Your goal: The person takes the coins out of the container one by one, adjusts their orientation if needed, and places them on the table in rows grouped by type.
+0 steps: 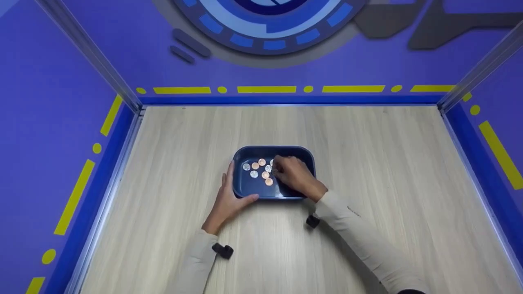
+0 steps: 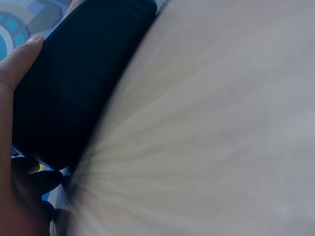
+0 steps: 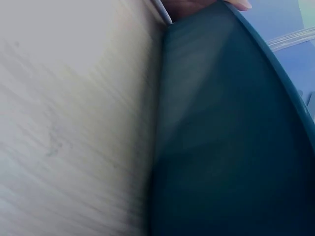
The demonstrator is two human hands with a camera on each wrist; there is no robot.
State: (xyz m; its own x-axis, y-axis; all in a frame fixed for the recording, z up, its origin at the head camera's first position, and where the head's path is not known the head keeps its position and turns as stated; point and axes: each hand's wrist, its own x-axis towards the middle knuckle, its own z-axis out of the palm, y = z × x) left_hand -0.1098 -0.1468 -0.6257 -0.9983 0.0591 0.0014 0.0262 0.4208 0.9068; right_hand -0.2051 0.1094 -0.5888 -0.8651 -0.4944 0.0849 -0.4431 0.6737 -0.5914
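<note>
A dark blue rectangular tray [image 1: 249, 192] with raised walls stands on the table. Several silver coins [image 1: 254, 174] and copper-coloured coins [image 1: 269, 181] lie spread on its floor. My left hand [image 1: 229, 200] holds the tray's near left corner, thumb along the near wall and fingers along the left side; the left wrist view shows its thumb [image 2: 24, 56] against the tray's outer wall [image 2: 74, 73]. My right hand [image 1: 295, 173] reaches over the near right wall into the tray, fingers bent down beside the coins. Its fingertips partly cover a silver coin; whether they pinch one is hidden.
Around the tray lies a light wood-grain table [image 1: 367, 155]. Blue panels [image 1: 261, 73] with yellow marks bound its back, left and right sides. Small black wrist devices [image 1: 223, 250] sit by the sleeves. The tray's outer wall [image 3: 221, 123] fills much of the right wrist view.
</note>
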